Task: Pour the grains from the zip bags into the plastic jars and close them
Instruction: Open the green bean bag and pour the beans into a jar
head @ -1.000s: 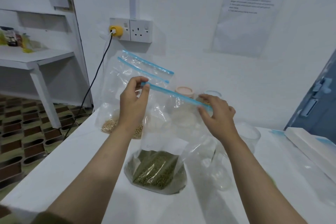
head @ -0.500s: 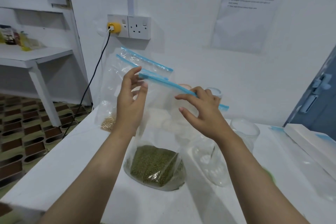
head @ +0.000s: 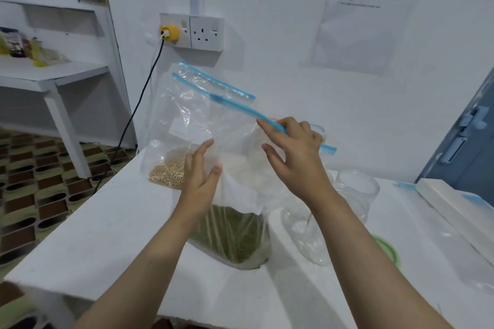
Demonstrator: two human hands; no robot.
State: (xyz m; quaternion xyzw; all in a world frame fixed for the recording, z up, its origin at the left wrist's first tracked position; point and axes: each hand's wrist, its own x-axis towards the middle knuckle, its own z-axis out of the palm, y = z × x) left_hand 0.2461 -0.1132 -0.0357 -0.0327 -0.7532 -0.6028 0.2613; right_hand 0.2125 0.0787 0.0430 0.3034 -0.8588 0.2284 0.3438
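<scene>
A clear zip bag of green grains (head: 230, 238) stands on the white table (head: 107, 222), its blue zip strip (head: 240, 108) raised. My right hand (head: 294, 157) pinches that strip near its right end. My left hand (head: 200, 176) hovers by the bag's left side with fingers spread, holding nothing. Behind stand a zip bag of pale round grains (head: 168, 173) and another bag with white grains (head: 251, 171). Two empty clear plastic jars (head: 358, 192) (head: 304, 232) stand to the right, the nearer partly behind my right forearm. A green lid (head: 389, 248) lies beside them.
A white box (head: 454, 200) lies along the table's right edge by a blue door (head: 465, 136). A wall socket with a yellow plug (head: 169, 32) and black cable is behind the bags. A white shelf table (head: 50, 75) stands to the left over patterned floor.
My left hand has let go of the zip strip's left end and dropped to the bag's side. My right hand slid along the strip and now pinches it alone.
</scene>
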